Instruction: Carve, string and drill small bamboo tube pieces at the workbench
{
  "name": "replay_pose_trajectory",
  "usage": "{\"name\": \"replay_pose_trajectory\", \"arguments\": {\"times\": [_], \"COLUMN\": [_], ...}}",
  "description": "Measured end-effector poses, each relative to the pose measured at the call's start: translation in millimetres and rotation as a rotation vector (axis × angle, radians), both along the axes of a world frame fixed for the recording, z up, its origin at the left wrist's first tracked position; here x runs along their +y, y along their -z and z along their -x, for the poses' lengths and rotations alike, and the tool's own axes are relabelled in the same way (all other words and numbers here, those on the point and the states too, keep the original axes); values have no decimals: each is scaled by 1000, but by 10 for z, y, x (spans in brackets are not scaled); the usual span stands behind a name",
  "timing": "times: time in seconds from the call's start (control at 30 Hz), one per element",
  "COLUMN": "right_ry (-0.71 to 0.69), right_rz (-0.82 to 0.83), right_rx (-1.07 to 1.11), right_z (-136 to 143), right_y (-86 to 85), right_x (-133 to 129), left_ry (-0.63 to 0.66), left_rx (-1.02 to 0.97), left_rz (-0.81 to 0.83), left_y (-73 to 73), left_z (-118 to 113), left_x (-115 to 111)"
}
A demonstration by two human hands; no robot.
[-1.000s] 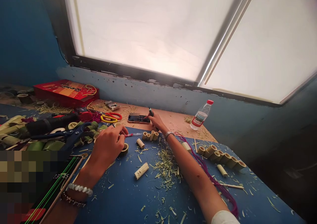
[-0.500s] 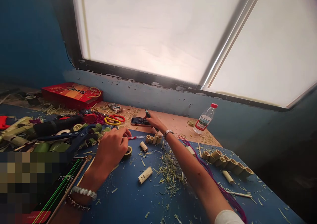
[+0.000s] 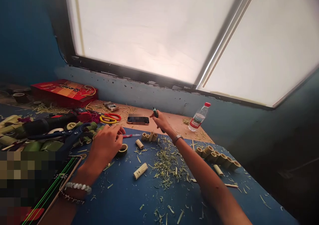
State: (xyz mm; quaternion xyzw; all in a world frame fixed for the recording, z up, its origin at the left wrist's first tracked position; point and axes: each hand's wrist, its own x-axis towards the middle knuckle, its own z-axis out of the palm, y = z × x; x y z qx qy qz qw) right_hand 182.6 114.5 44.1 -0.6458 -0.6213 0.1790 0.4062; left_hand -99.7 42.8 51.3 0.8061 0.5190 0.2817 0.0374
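My right hand (image 3: 160, 120) is closed around a dark pen-like tool (image 3: 156, 112), held just right of a phone (image 3: 138, 119) that lies on the pinkish board. Nearer to me on the left, my left hand (image 3: 107, 143) has bent fingers beside a red and clear pen (image 3: 131, 135); whether it grips anything is hidden. A bamboo ring (image 3: 122, 150) sits by its thumb side. Short bamboo tubes (image 3: 149, 136) stand in a small row on the blue mat (image 3: 119, 191). One bamboo piece (image 3: 140, 171) with dark marks lies in front of them.
Bamboo shavings (image 3: 166, 165) cover the middle. A bottle (image 3: 199, 117) and more bamboo tubes (image 3: 220, 158) are at right. Scissors (image 3: 109, 118), a red box (image 3: 64, 92), dark cutters (image 3: 72, 134) and another phone (image 3: 62, 182) are at left.
My right hand has lifted off the phone and moved right with the tool. The purple cords under the right arm no longer show. The whole view has shifted slightly.
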Motion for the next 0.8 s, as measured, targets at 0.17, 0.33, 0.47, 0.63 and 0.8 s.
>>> {"name": "replay_pose_trajectory", "arguments": {"times": [0.17,0.33,0.47,0.63,0.8], "right_ry": [-8,-34,-38,-15,72], "right_rz": [-36,-54,-71,-77,-162], "right_rx": [49,54,69,152,290], "right_z": [-105,-158,-155,-170,-250], "right_y": [-74,-133,-133,-63,52], "right_x": [-428,-996,-1531,-2057,-2193], "left_ry": [-6,-21,-29,-24,-84], "left_rx": [102,129,114,108,143], "left_rz": [-19,41,99,181,246], "left_y": [83,62,39,8,-30], "left_z": [12,17,27,37,24], "left_x": [78,105,96,75,55]}}
